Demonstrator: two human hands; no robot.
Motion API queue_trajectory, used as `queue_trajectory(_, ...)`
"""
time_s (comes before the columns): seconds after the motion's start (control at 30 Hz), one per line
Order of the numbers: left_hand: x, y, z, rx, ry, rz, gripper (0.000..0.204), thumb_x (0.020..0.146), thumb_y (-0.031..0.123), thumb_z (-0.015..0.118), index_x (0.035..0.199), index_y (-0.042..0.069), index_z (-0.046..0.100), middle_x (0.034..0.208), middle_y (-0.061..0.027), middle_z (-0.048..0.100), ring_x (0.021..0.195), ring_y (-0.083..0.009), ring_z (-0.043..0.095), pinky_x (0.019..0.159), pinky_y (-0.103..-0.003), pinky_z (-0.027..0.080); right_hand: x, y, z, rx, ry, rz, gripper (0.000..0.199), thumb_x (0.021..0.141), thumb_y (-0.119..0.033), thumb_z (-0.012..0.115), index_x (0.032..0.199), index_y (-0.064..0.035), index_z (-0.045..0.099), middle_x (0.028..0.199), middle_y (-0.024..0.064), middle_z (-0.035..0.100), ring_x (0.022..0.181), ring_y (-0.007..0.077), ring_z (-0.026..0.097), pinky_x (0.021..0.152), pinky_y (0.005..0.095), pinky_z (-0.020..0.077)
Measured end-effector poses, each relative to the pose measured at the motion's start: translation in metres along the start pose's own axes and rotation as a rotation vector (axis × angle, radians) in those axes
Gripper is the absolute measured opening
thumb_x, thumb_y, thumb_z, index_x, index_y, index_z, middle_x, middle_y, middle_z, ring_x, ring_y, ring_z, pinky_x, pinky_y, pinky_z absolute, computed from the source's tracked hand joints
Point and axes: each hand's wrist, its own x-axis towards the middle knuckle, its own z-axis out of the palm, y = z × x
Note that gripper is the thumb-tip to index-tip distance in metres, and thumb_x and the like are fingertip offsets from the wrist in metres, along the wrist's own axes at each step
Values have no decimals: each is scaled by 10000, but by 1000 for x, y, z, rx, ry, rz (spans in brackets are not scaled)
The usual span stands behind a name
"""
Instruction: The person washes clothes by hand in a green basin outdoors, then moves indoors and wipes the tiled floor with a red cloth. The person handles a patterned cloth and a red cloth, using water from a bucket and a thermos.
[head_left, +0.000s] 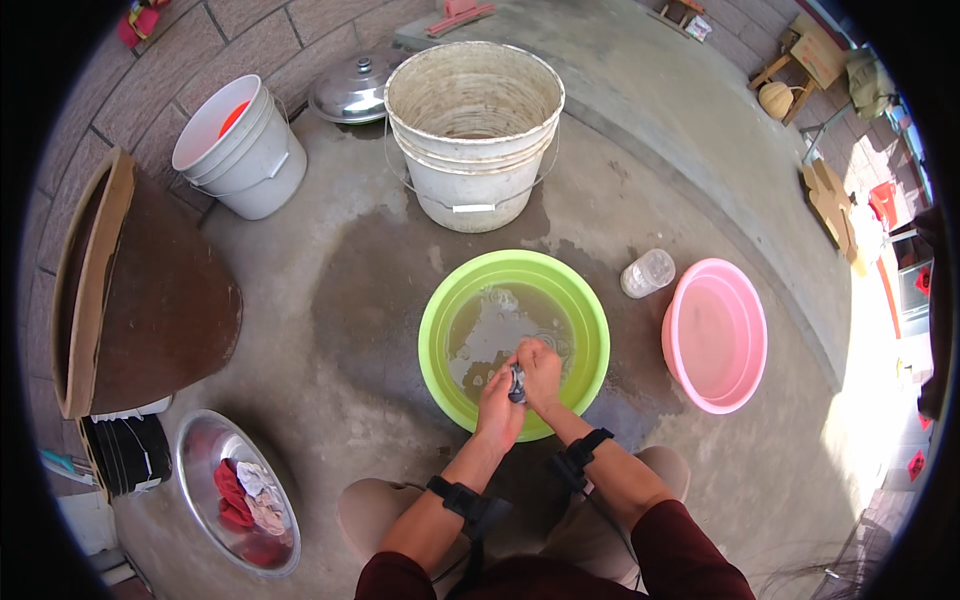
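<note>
My left hand (pixel 496 404) and my right hand (pixel 541 372) are close together over the near part of a lime-green basin (pixel 431 350). Both are closed on a small wet grey cloth (pixel 517 384), bunched up between them; its shape is mostly hidden by my fingers. Murky water (pixel 490 325) with ripples and some suds lies in the basin beneath. Black straps with small devices circle both my wrists.
A pink basin (pixel 670 345) and a clear plastic jar (pixel 650 272) stand at the right. Beyond the green basin is a large white bucket (pixel 470 185); a smaller bucket (pixel 265 170) stands farther left. A metal bowl (pixel 190 470) of red and pale cloths (pixel 262 497) and a brown vat (pixel 165 310) are left.
</note>
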Motion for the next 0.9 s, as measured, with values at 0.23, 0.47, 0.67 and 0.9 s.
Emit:
queue_trajectory(0.23, 7, 4, -6, -11, 101, -56, 398, 1035, 228, 348, 1344, 1, 453, 1333, -102, 499, 1192, -182, 495, 1024, -326, 395, -7, 11, 5, -261, 33, -230, 289, 934, -197, 512, 743, 14, 561, 679, 157, 572, 606, 331, 557, 588, 401, 435)
queue_trajectory(0.47, 3, 4, -1, 140, -163, 228, 346, 1017, 191, 407, 1260, -17, 540, 1365, -111, 489, 1242, -190, 463, 1059, -352, 355, 19, 53, -17, -163, 58, -142, 255, 951, -269, 523, 894, -29, 590, 687, 114, 609, 522, 234, 580, 498, 368, 454)
queue_trajectory(0.67, 7, 31, -4, 71, -41, 213, 342, 981, 357, 488, 1064, 48, 610, 1275, -93, 556, 1109, -201, 539, 964, -408, 429, 19, 15, -11, 230, -301, 449, 282, 942, -323, 571, 906, -44, 545, 706, 70, 597, 498, 122, 566, 367, 242, 395)
queue_trajectory(0.9, 22, 18, -17, -64, -19, 101, 401, 979, 333, 485, 1291, 83, 488, 1214, -84, 561, 1203, -203, 492, 1028, -439, 400, -12, -16, 3, -48, -172, -429, 243, 789, -35, 620, 650, -28, 421, 606, 98, 463, 575, 231, 499, 555, 358, 400)
